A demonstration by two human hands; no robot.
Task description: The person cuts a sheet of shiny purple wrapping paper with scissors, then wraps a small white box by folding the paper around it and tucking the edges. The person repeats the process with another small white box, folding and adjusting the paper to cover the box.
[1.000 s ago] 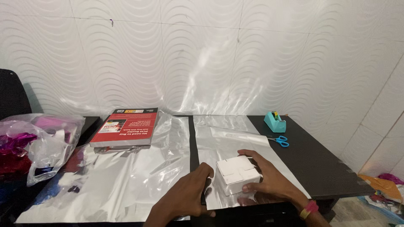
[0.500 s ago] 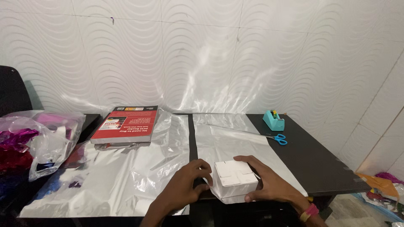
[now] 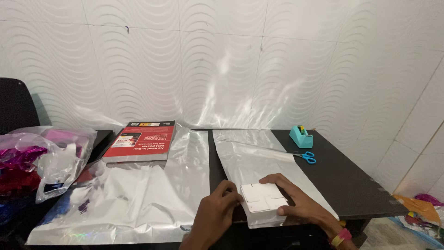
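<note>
At the near edge of the black table point(image 3: 351, 185), a small white box point(image 3: 262, 197) sits on the right-hand silver sheet point(image 3: 252, 159). The left hand point(image 3: 217, 215) presses its curled fingers against the box's left side, and the right hand point(image 3: 296, 201) wraps around its far and right sides; together they hold it, though it is hard to tell whether it is lifted. A larger silver sheet point(image 3: 138, 194) lies to the left, with a red book point(image 3: 141, 141) at its far end. Blue-handled scissors point(image 3: 306, 156) and a teal tape dispenser point(image 3: 301, 136) rest well apart from the hands, and a clear plastic bag point(image 3: 46, 159) sits at far left.
</note>
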